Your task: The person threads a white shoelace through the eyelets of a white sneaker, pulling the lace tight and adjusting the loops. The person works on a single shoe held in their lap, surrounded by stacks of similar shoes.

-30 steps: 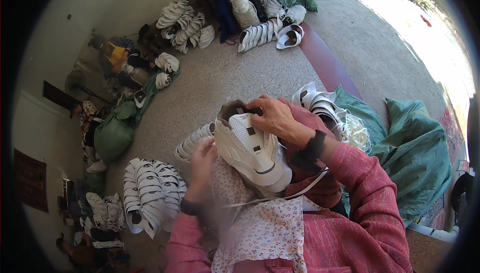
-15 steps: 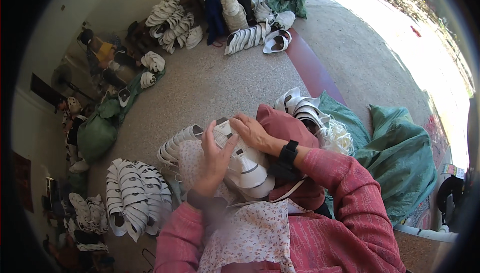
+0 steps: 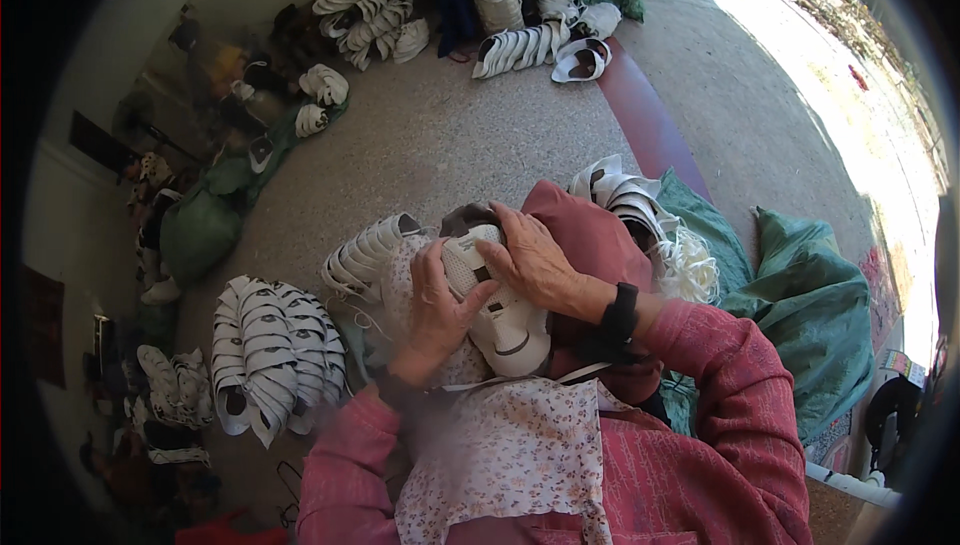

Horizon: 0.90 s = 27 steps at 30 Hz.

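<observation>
A white shoe upper (image 3: 512,333) with dark patches and a mesh part lies over my lap, its rounded end toward me. My left hand (image 3: 440,307) grips its left side, thumb pressed across the top. From the right, my right hand (image 3: 543,263) is bent over the far part, fingers curled round the edge and thumb on the upper's top. A dark grey lining (image 3: 468,217) shows at the upper's far end. Beneath the hands are the floral apron (image 3: 505,445) and my red-clad knee (image 3: 590,235).
Nested white uppers stand in stacks at left (image 3: 275,350), beyond my left hand (image 3: 368,253) and beyond my right knee (image 3: 618,195). White laces (image 3: 688,267) hang beside green sacks (image 3: 805,320) at right. Other people sit along the wall among more stacks.
The upper has turned in my hands, and its dark lining now shows at the far end. My right hand has moved over its top, with the thumb now on it. The whole view has shifted slightly.
</observation>
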Tool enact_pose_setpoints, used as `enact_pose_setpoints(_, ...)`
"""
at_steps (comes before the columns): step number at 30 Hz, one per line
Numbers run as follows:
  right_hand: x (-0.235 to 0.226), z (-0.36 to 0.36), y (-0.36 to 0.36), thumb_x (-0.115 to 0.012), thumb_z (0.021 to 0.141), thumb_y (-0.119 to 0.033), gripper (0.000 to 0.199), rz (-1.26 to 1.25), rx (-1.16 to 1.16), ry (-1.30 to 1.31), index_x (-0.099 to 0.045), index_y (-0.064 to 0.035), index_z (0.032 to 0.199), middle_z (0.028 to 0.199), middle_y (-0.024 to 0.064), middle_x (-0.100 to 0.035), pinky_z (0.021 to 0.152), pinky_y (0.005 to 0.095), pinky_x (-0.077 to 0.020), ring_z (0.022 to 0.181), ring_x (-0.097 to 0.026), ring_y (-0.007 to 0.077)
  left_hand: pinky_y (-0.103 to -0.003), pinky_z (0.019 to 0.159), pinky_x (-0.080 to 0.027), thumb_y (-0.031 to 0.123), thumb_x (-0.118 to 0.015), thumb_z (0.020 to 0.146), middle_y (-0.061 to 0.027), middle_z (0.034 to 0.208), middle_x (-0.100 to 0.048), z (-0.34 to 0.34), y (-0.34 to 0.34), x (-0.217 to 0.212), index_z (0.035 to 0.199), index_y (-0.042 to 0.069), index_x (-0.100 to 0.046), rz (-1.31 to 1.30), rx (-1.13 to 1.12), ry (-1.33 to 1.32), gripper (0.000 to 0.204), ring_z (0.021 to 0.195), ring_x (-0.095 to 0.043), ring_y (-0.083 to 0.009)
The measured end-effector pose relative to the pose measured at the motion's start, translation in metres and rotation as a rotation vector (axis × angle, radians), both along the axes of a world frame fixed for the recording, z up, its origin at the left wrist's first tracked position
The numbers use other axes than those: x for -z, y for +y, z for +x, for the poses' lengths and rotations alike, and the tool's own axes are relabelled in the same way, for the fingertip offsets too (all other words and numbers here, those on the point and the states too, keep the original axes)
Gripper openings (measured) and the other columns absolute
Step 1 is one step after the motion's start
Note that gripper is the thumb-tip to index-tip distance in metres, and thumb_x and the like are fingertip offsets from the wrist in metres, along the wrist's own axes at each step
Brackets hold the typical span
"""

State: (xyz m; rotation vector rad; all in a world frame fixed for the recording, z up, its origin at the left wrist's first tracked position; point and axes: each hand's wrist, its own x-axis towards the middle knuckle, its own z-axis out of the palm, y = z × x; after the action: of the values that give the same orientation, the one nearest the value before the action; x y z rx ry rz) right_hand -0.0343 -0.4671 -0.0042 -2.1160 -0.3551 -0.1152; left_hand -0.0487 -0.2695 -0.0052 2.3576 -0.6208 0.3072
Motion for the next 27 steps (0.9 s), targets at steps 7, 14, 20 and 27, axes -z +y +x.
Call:
enact_pose_setpoints(7, 0.0, -0.007, 0.005, -0.047, 0.101, -0.044, 0.072, -0.118, -0.017, -0.012, -0.03, 0.0089, 0.147, 0.145, 0.0276, -0.042, 0.114, 0.0461, -0.0317, 0.137, -0.041, 0.0401, -0.052, 0.104, -0.035, 0.057, -0.071, 0.085, -0.0239, 0.132, -0.042, -0.005, 0.005, 0.0, 0.147, 0.0, -0.025, 0.075, 0.043, -0.035, 0.096, 0.121, -0.042, -0.0401)
enact_pose_setpoints(14, 0.001, -0.017, 0.001, -0.04, 0.105, -0.046, 0.068, 0.023, -0.021, 0.046, -0.035, 0.0091, 0.145, 0.145, 0.0287, -0.043, 0.116, 0.0442, -0.0314, 0.138, -0.04, 0.0405, -0.05, 0.112, -0.027, 0.074, -0.059, 0.084, -0.0237, 0.141, -0.039, 0.011, 0.02, -0.005, 0.154, 0.002, -0.018, 0.066, 0.182, 0.093, 0.108, 0.129, -0.039, -0.0379)
enact_pose_setpoints(20, -0.016, -0.007, -0.091, -0.039, 0.104, -0.056, 0.07, 0.921, -0.074, 0.513, -0.054, 0.0078, 0.129, 0.124, 0.0199, -0.064, 0.101, 0.0377, -0.0481, 0.117, -0.063, 0.0291, -0.041, 0.109, -0.034, 0.056, -0.053, 0.099, -0.0188, 0.137, -0.048, 0.019, 0.035, -0.022, 0.149, 0.001, -0.037, -0.248, 0.17, 0.325, 0.076, 0.127, -0.046, -0.0291)
enact_pose_setpoints(27, 0.119, -0.057, -0.287, -0.054, 0.098, -0.016, 0.028, 0.732, 0.685, 0.535, -0.064, -0.0013, 0.119, 0.112, 0.0111, -0.068, 0.071, 0.0321, -0.0564, 0.089, -0.069, 0.0195, -0.035, 0.112, -0.035, 0.034, -0.052, 0.102, -0.0116, 0.137, -0.052, 0.023, 0.016, -0.026, 0.142, 0.001, -0.047, -0.537, 0.083, 0.559, 0.052, 0.129, -0.047, -0.0211)
